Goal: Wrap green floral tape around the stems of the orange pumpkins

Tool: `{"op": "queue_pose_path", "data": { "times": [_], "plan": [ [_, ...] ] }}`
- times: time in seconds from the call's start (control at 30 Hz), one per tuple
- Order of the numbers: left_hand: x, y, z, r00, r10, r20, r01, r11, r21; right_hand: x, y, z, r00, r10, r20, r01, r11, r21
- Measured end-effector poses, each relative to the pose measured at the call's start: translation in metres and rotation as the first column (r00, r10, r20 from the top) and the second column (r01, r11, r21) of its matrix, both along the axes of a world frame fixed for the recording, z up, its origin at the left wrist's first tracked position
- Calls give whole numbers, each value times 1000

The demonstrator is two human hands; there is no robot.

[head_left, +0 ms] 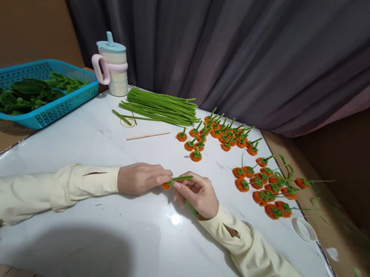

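Note:
My left hand (145, 178) is closed on a small orange pipe-cleaner pumpkin (166, 185), its fingers covering most of it. A green pipe-cleaner stem (183, 177) sticks out from its top toward the right. My right hand (198, 193) pinches with thumb and forefinger at the base of that stem. Below the right palm a length of green pipe cleaner (191, 209) shows, partly hidden by the hand and wrist. Both hands rest low over the white marbled table (155, 253).
Finished-looking orange pumpkins (196, 155) with green stems stand at the back right; others (264, 195) with thin wires lie nearer. Green pipe cleaners (160, 106) are heaped behind a wooden stick (148, 135). A tumbler (114, 69), a blue basket (38, 120) of green pieces and a white ring (312, 234) flank them.

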State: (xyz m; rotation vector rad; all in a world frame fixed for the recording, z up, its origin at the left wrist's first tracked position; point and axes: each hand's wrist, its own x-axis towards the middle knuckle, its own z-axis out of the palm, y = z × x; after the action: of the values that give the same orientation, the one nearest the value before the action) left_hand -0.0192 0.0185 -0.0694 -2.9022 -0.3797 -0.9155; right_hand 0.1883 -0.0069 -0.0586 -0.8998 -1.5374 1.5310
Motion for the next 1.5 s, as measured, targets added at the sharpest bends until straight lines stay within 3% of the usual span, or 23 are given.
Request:
{"op": "queue_pose_path", "data": {
  "times": [0.2,0.53,0.77,0.9,0.97,1.03,1.17,1.23,1.4,1.5],
  "plan": [
    [-1,1,1,1000,6,-23,-5,998,68,1,0,0,1000,19,1,-19,1000,-12],
    [-1,1,3,1000,-23,-9,23,1000,-1,0,-3,2,996,17,85,-23,997,70],
    [1,-6,3,994,-56,95,75,976,-204,0,-3,1,994,17,111,-29,994,104],
    [3,-12,7,980,-10,199,94,902,-422,0,-3,1,995,26,99,-35,995,96],
    [5,-15,9,977,30,211,91,835,-542,1,-3,1,995,31,92,-40,995,96],
    [6,-17,10,971,63,232,116,723,-681,1,-3,1,996,33,87,-42,994,103],
    [10,-19,10,924,132,360,306,312,-900,1,-3,1,997,31,73,-37,995,93],
    [11,-19,9,898,160,410,387,158,-909,0,-3,1,998,31,46,-34,997,63],
    [12,-16,13,867,161,472,487,-63,-871,0,-4,3,998,35,-48,-38,998,-55],
    [13,-14,14,847,174,502,531,-227,-816,1,-4,5,996,63,-62,-67,996,-64]
  ]
}}
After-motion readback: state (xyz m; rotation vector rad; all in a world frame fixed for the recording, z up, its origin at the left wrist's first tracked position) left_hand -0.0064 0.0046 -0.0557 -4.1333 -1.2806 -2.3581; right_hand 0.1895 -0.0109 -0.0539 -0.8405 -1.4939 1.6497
